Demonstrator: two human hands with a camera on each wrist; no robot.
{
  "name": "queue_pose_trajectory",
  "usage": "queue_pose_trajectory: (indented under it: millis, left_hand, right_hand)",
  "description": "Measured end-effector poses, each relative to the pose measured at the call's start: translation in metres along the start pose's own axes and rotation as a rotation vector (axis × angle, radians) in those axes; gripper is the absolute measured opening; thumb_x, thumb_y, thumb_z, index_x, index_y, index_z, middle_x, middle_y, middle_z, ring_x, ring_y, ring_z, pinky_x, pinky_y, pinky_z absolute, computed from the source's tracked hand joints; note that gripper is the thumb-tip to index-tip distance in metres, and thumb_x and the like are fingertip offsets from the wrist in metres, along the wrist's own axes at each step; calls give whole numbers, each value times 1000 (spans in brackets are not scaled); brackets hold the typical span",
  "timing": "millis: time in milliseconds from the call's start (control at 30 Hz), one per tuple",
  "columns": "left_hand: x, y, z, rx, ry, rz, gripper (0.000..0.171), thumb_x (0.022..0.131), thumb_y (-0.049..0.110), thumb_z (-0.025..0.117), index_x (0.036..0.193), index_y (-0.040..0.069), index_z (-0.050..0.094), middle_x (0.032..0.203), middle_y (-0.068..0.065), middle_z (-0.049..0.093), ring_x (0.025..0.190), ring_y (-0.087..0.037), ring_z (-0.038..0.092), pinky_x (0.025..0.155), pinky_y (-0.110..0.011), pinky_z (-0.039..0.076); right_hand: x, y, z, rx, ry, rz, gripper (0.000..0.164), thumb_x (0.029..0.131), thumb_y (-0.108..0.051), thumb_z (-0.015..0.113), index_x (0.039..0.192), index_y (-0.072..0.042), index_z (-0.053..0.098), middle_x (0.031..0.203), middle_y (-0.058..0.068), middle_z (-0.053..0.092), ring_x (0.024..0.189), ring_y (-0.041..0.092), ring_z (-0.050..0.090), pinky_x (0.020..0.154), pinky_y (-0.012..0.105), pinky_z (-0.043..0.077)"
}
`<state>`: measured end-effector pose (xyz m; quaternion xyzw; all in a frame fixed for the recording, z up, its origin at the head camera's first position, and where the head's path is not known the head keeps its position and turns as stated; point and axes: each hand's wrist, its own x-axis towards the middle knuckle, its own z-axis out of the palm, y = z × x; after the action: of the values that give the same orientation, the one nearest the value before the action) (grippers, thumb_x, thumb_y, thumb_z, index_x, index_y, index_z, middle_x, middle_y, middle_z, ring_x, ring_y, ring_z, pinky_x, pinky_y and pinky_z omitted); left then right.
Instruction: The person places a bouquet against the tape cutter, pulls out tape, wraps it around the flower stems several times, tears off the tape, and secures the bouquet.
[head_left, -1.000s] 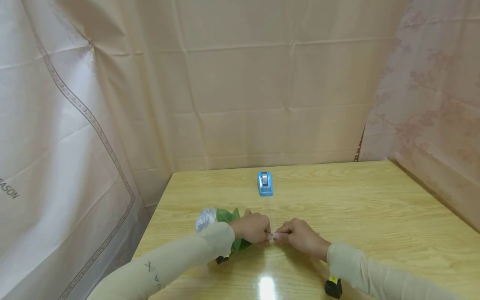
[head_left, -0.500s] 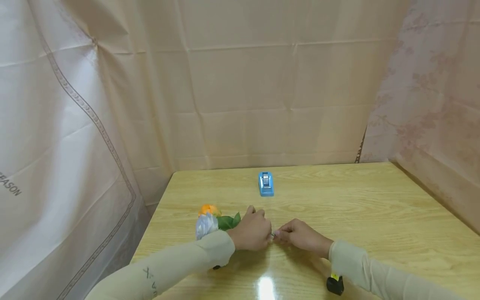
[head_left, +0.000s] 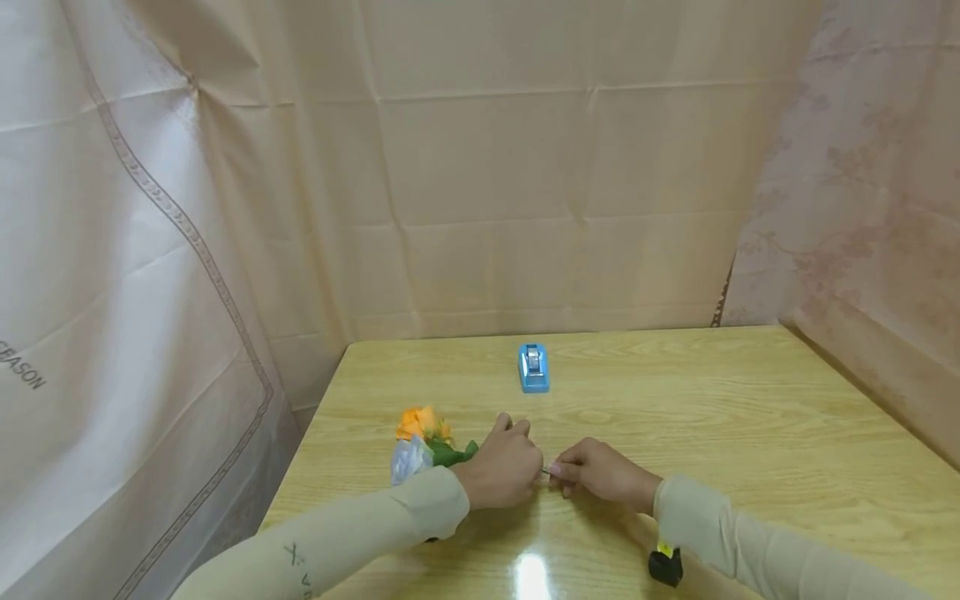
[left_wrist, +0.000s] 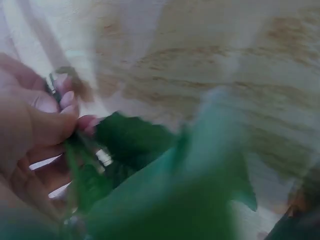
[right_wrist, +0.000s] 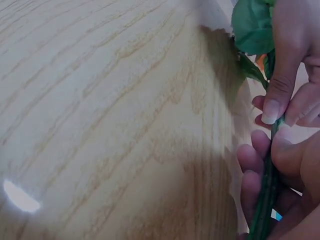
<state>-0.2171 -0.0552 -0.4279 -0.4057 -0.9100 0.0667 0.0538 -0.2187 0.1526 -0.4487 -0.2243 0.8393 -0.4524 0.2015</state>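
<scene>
My left hand (head_left: 501,471) grips a small bunch of flowers by the green stems (right_wrist: 265,205). An orange flower (head_left: 423,423) and a pale bluish-white flower (head_left: 410,460) stick out to the left of that hand, partly behind the sleeve. Broad green leaves (left_wrist: 165,195) fill the lower part of the left wrist view. Just to the right, my right hand (head_left: 603,475) pinches the same stems between thumb and fingers. In the right wrist view the two hands' fingertips nearly meet along the stems, the left thumb (right_wrist: 279,97) pressing on them.
A blue tape dispenser (head_left: 534,368) stands toward the back of the wooden table (head_left: 697,400). Pale curtains (head_left: 480,183) hang behind and at both sides. A black device with a yellow strip (head_left: 665,567) hangs below the right sleeve.
The left hand has rolled over, turning the bunch, so the orange flower has come into view beside the pale one. The right hand stays nearly in place, still pinching.
</scene>
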Motion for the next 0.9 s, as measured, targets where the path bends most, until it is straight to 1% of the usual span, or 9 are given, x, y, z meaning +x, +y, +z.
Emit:
queue_pose_trajectory:
  millis: [67, 167, 233, 300, 400, 500, 633, 800, 900]
  left_hand:
    - [3, -2, -1, -50, -53, -3, 22, 91, 29, 77, 70, 25, 71, 64, 18, 57, 73, -10, 39, 76, -33, 26]
    - [7, -6, -5, -172, -133, -38, 22, 98, 35, 70, 83, 23, 80, 76, 17, 69, 75, -9, 42, 76, -34, 27]
    - [10, -10, -8, -266, -168, -70, 28, 101, 37, 66, 83, 23, 81, 75, 16, 70, 74, -9, 45, 77, -34, 27]
    - [14, -15, -10, -344, -194, -93, 32, 102, 35, 65, 77, 22, 80, 66, 16, 66, 70, -8, 46, 77, -34, 26]
    - [17, -20, -13, -444, -229, -109, 37, 101, 30, 67, 68, 19, 76, 52, 12, 53, 60, -8, 45, 77, -34, 24]
    - [17, -20, -13, -503, -242, -121, 35, 101, 28, 68, 68, 18, 77, 51, 11, 54, 56, -7, 45, 78, -34, 23]
    - [16, -18, -12, -467, -204, -108, 31, 98, 27, 71, 68, 20, 78, 54, 13, 59, 59, -7, 46, 77, -33, 23]
    - [14, -16, -9, -342, -139, -96, 24, 95, 33, 75, 72, 27, 80, 60, 23, 60, 69, -7, 42, 78, -34, 24]
    - [13, -15, -6, -282, -107, -90, 19, 94, 38, 75, 78, 30, 82, 64, 25, 61, 71, -8, 41, 78, -34, 24]
  right_hand:
    - [-1, 0, 1, -24, 32, 3, 24, 104, -18, 61, 94, -7, 79, 90, 2, 73, 79, 18, 65, 81, 40, 53]
    - [-2, 0, 2, -52, 78, 7, 19, 101, -17, 65, 96, -7, 81, 94, 2, 75, 81, 17, 66, 81, 41, 54]
    - [-2, -1, 3, -69, 105, 9, 18, 100, -18, 66, 98, -9, 81, 95, 3, 75, 83, 17, 66, 81, 42, 54]
    - [-2, -1, 3, -80, 122, 1, 16, 99, -17, 67, 100, -9, 82, 97, 3, 76, 85, 16, 66, 82, 41, 54]
    - [-2, -2, 3, -90, 136, -18, 16, 99, -17, 68, 101, -9, 81, 97, 3, 76, 85, 15, 65, 80, 41, 54]
    - [-2, -3, 4, -88, 142, -26, 16, 97, -16, 69, 102, -7, 81, 98, 5, 76, 84, 15, 66, 79, 41, 55]
    - [-3, -3, 5, -74, 144, -23, 16, 97, -17, 70, 103, -7, 81, 101, 6, 76, 86, 16, 67, 80, 43, 56]
    - [-2, -1, 5, -55, 137, -24, 18, 99, -21, 68, 105, -10, 81, 104, 4, 76, 90, 17, 68, 82, 43, 56]
    - [-2, -1, 5, -37, 117, -16, 20, 101, -23, 66, 106, -11, 80, 105, 3, 75, 93, 17, 66, 84, 42, 54]
